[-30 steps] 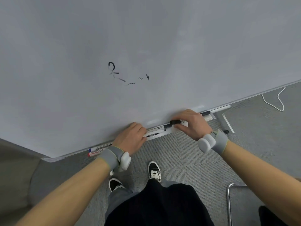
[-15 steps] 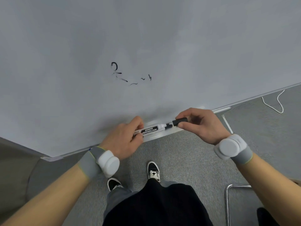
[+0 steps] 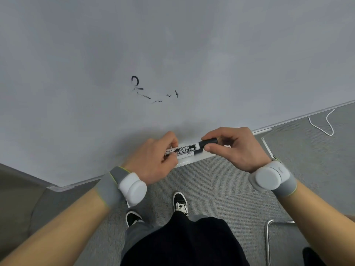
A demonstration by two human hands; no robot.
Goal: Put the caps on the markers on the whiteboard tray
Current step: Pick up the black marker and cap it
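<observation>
My left hand (image 3: 153, 162) grips the back end of a white whiteboard marker (image 3: 185, 148) with a black label, held level just above the whiteboard tray (image 3: 192, 162). Thumb and fingers of my right hand (image 3: 236, 148) pinch a black cap (image 3: 208, 142) that sits against the marker's front end. A second, thinner marker (image 3: 189, 154) with a black tip lies on the tray right below the held one. My hands hide most of the tray.
The whiteboard (image 3: 172, 54) fills the upper view, with black scribbles (image 3: 138, 87) on it. Below are grey carpet, my shoes (image 3: 180, 203) and dark clothing. A white cable (image 3: 324, 123) lies at right, a metal chair frame (image 3: 269, 225) at bottom right.
Both hands have lifted from the tray with the marker and the cap. The cap has moved left onto the marker's front end, closing the gap seen half a second ago.
</observation>
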